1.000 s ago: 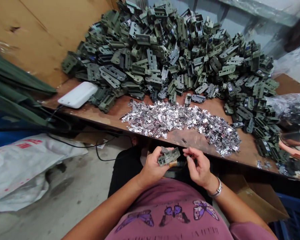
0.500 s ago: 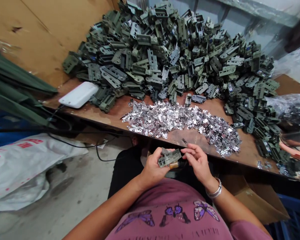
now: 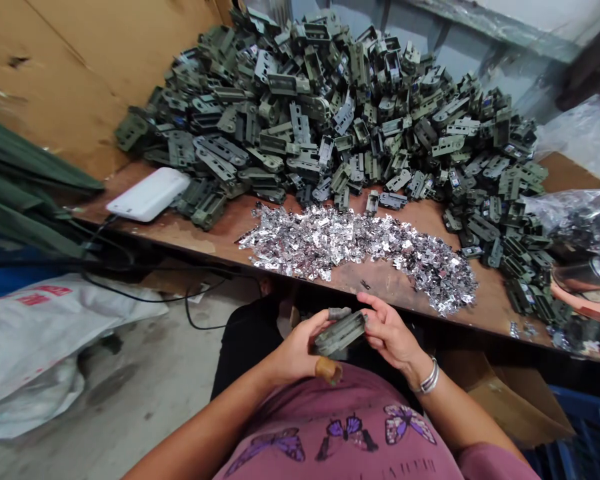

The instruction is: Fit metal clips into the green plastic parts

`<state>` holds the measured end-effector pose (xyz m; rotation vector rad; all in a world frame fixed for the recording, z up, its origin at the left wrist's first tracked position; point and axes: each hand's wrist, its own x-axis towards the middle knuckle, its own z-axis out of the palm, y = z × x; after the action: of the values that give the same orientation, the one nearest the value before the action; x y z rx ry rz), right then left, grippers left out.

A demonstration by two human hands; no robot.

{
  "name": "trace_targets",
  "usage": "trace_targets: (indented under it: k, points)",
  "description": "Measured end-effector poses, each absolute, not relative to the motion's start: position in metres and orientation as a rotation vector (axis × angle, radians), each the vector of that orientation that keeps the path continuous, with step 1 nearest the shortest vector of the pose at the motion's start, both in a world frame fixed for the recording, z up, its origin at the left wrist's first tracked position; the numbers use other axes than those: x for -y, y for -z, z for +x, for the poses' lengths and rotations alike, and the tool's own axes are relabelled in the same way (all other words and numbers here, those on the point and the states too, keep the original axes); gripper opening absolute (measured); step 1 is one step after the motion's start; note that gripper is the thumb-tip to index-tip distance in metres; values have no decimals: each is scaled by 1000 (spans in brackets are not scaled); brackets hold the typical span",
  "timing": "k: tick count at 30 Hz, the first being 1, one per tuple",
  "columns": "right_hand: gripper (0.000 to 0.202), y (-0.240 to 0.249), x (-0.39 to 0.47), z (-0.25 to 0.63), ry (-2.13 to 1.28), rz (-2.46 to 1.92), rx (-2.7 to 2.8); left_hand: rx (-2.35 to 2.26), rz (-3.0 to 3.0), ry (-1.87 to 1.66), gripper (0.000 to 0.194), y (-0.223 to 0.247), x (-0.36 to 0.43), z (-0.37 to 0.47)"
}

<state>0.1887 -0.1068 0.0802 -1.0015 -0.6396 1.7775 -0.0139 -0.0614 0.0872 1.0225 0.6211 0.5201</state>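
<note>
Taking the held piece as the centre of our clock, we have a green housing (image 3: 341,333) in front of the body, tilted with its far end up towards 2 o'clock. Our left hand (image 3: 297,350) grips it from 9 o'clock; a grey cover (image 3: 339,313) sits on a finger along the upper side, and a yellow-brown cover (image 3: 329,371) on the thumb points out below, towards 6 o'clock. Our right hand (image 3: 393,335) comes in from 3 o'clock, its fingers bent and touching the housing's end, one stretched out above the rest. We cannot tell whether those fingers pinch anything small. A silver bracelet (image 3: 429,376) circles that wrist, at 4 o'clock.

At 12 o'clock, on the brown tabletop (image 3: 195,240), a band of small shiny metal pieces (image 3: 325,240) spreads near the front edge. Beyond it rises a large heap of green housings (image 3: 280,143), running down to 2 o'clock. A single dark piece (image 3: 365,284) lies at 1 o'clock, near the edge. We see a white device (image 3: 150,193) with a cable at 10 o'clock, a pink-rimmed bowl (image 3: 587,303) at 3 o'clock, and a white sack (image 3: 35,347) on the floor at 9 o'clock. An open cardboard box (image 3: 520,397) stands below the tabletop, between 3 and 4 o'clock.
</note>
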Motion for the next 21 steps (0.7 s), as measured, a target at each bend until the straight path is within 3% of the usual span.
trace_targets:
  k: [2, 4, 8, 10, 12, 16, 21]
  points:
    - [57, -82, 104, 192, -1709, -1110, 883, -662, 880, -471, 58, -93, 59, -12]
    - [40, -87, 93, 197, -1494, -1271, 1260, -754, 766, -467, 45, -98, 59, -7]
    - [18, -102, 54, 212, -598, -1767, 2010, -795, 567, -573, 42, -106, 56, 6]
    - [13, -109, 36, 217, -363, -1962, 2285, -807, 519, -625, 34, -110, 54, 10]
    - [14, -112, 24, 222, -287, -1991, 2496, -847, 502, -664, 27, -114, 53, 11]
    - [17, -106, 19, 241, -141, -1647, 2757, -959, 493, -703, 22, -114, 51, 10]
    - [27, -94, 26, 257, -319, -1538, 2372, -989, 470, -691, 22, -111, 51, 9]
